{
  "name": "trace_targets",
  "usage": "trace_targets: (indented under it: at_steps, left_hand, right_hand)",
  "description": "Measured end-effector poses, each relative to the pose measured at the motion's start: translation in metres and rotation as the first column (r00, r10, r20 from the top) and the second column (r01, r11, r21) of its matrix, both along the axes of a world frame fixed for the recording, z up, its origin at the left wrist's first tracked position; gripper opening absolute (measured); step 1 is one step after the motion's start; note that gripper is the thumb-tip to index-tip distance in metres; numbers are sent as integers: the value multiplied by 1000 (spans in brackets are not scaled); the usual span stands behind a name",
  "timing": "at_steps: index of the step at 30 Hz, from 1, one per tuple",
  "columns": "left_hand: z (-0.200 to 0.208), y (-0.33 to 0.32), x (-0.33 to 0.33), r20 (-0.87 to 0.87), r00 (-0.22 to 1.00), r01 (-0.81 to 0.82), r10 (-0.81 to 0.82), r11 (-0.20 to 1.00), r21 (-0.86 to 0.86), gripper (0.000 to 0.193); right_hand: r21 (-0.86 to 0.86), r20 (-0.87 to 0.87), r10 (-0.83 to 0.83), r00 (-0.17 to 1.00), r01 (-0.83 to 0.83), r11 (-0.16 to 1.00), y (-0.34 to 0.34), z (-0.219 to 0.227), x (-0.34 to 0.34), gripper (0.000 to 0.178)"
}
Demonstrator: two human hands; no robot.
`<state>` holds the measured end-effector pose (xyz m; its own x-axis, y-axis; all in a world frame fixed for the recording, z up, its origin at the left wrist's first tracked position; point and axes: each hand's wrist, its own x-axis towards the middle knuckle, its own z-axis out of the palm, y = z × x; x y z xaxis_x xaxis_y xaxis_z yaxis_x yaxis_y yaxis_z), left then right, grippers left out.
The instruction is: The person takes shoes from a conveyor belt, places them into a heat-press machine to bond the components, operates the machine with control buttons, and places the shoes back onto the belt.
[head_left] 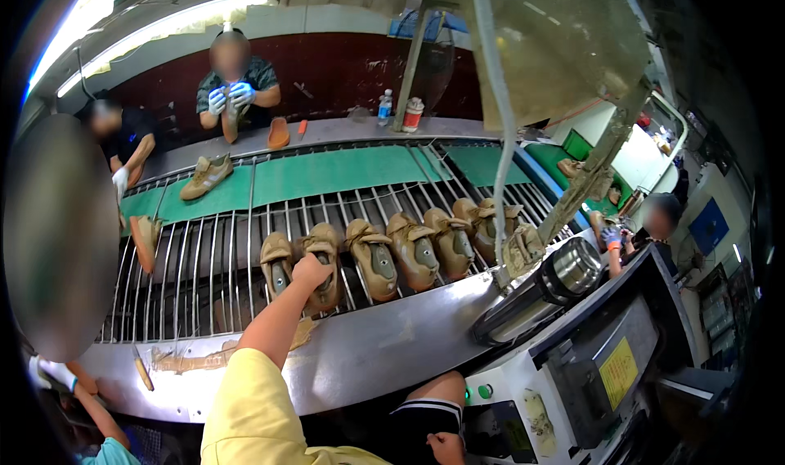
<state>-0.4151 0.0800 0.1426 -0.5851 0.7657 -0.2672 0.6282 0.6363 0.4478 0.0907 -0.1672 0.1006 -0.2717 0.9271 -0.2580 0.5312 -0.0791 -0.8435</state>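
My left hand [309, 274] reaches over the metal bars from a yellow sleeve. Its fingers are closed on the opening of a tan shoe [322, 246], the second from the left in a row. To the left of it is another tan shoe [276, 256]; to the right are a shoe with its tongue up [376, 267] and several more. Down at the lower edge, my right hand [446, 448] is beside my leg, its fingers curled; anything inside them is hidden.
Metal bars [217, 269] run alongside a green belt [319, 175] with a striped shoe [206, 177] on it. A steel flask [544, 289] lies right of the row, by a white machine [511, 399]. Gloved co-workers stand opposite, left and far right.
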Motion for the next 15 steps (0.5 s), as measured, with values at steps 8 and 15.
trace_targets:
  at_steps: [8,15]
  left_hand:
    - [5,-85,-14,617,766,-146,-182,885,442,29]
    - [-39,-220,-182,333,879,-468,340,485,739,29]
  right_hand:
    - [-497,14,-93,996,88,863,26,-5,3,34]
    - [-632,126,-5,992,84,771,54,-13,-7,43]
